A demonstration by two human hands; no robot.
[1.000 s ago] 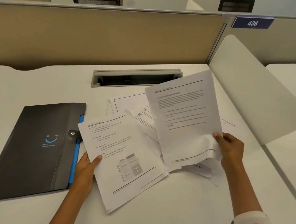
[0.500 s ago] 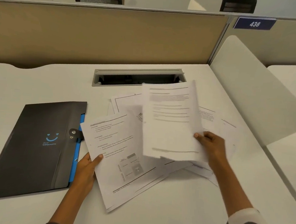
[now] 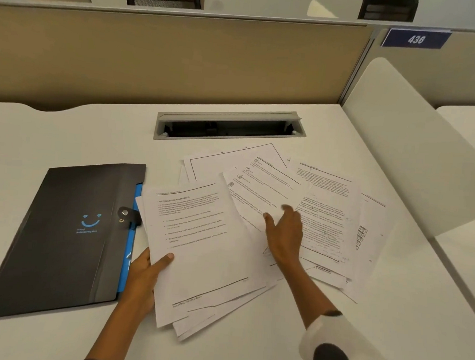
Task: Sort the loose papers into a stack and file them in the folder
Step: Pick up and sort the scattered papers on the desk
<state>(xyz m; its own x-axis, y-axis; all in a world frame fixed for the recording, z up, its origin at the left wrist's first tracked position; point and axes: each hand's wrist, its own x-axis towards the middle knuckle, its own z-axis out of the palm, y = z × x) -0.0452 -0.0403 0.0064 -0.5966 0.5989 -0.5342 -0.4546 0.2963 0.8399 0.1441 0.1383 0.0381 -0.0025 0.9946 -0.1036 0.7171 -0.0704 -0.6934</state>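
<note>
Mid-sort at a white desk (image 3: 67, 130): left hand (image 3: 144, 274) clamped, thumb on top, on the growing stack (image 3: 198, 249) of thin printed sheets, just beside the closed dark folder (image 3: 60, 238) with its snap tab. Right hand (image 3: 284, 235), fingers spread and holding nothing, reaching over the fanned loose papers (image 3: 326, 213). Next, probably: pinching one limp sheet free and squaring ragged edges.

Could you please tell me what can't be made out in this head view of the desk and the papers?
- Printed text on the loose papers: too small to read.
- Sheets under the stack: covered by its top page, so the count is unknown.
- Right hand fingers: motion-blurred.
- Folder contents: hidden by its closed cover.
- Cable tray interior: too dark.
</note>
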